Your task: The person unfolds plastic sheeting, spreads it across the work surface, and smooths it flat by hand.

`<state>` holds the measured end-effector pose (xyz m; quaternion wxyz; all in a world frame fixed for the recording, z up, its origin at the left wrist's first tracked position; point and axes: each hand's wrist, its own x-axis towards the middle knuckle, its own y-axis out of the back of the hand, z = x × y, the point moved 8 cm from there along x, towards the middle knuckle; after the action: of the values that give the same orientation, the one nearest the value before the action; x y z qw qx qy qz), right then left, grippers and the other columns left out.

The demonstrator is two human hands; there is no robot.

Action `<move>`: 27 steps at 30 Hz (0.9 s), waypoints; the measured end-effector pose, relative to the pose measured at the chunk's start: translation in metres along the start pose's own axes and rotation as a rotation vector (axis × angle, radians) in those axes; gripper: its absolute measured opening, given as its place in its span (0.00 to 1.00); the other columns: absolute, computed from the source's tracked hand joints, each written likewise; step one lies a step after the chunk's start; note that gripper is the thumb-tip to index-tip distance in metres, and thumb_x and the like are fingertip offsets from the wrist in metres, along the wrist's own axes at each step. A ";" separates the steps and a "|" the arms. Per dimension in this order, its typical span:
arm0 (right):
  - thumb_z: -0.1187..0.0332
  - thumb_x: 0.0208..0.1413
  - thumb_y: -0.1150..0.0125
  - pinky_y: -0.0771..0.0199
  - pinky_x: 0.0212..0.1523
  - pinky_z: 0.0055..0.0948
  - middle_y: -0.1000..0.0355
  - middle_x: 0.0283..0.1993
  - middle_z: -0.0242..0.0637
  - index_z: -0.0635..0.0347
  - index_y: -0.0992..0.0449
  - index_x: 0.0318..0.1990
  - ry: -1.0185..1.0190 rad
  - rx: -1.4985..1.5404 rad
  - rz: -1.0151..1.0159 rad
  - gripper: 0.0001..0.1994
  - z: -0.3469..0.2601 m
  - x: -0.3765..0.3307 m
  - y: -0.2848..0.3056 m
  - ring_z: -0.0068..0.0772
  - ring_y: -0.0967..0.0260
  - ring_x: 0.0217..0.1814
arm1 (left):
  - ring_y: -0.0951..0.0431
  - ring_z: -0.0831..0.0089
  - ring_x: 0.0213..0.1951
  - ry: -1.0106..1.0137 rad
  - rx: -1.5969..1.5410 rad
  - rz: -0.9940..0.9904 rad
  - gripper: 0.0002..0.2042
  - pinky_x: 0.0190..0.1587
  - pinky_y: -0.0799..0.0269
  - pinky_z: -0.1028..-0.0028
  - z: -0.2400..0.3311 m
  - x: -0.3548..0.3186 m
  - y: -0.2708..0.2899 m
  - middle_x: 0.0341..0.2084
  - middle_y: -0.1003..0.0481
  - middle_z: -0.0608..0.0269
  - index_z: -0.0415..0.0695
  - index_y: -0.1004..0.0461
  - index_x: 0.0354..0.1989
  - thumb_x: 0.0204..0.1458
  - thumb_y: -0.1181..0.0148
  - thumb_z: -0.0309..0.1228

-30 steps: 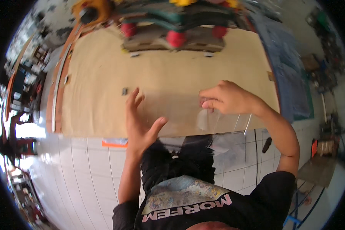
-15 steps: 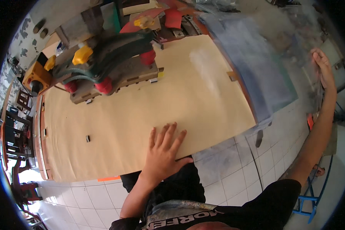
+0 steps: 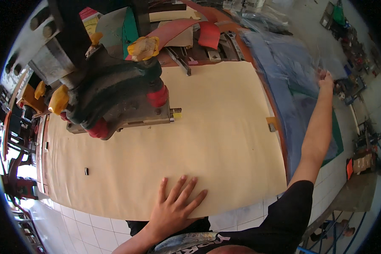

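Note:
My left hand (image 3: 175,207) lies flat with spread fingers on a large tan sheet (image 3: 216,139) near its front edge. At the far right, my right arm reaches out, and my right hand (image 3: 325,79) is closed on the edge of a clear plastic sheet (image 3: 302,55). That thin film lies crumpled over a pile of bluish sheets (image 3: 271,63) beside the tan sheet. Over the tan sheet's left half stands a dark green machine head (image 3: 114,84) with red rounded parts and yellow knobs.
A small dark block (image 3: 86,171) rests on the tan sheet's left side. A brown-and-metal tab (image 3: 271,124) sits at its right edge. Red strips (image 3: 209,34) and metal bars lie behind. Blue metal legs (image 3: 334,233) stand at lower right.
My right hand has swung inward and forward, bringing the plastic over the bluish pile. My left hand stays flat on the tan sheet. The view has shifted.

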<state>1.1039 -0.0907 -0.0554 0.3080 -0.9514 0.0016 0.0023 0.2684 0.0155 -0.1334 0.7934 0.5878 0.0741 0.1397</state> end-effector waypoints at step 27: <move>0.73 0.42 0.24 0.40 0.70 0.40 0.43 0.74 0.47 0.51 0.31 0.67 -0.091 -1.966 -1.082 0.39 -0.062 -0.334 0.157 0.43 0.42 0.73 | 0.49 0.56 0.73 -0.070 0.022 0.139 0.43 0.71 0.60 0.38 -0.002 -0.016 0.001 0.72 0.46 0.57 0.61 0.41 0.70 0.44 0.33 0.58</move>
<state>0.7690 -0.2541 -0.0956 -0.6161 -0.6556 -0.4257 -0.0969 0.2526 0.0128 -0.1342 0.7774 0.6048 0.0070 0.1729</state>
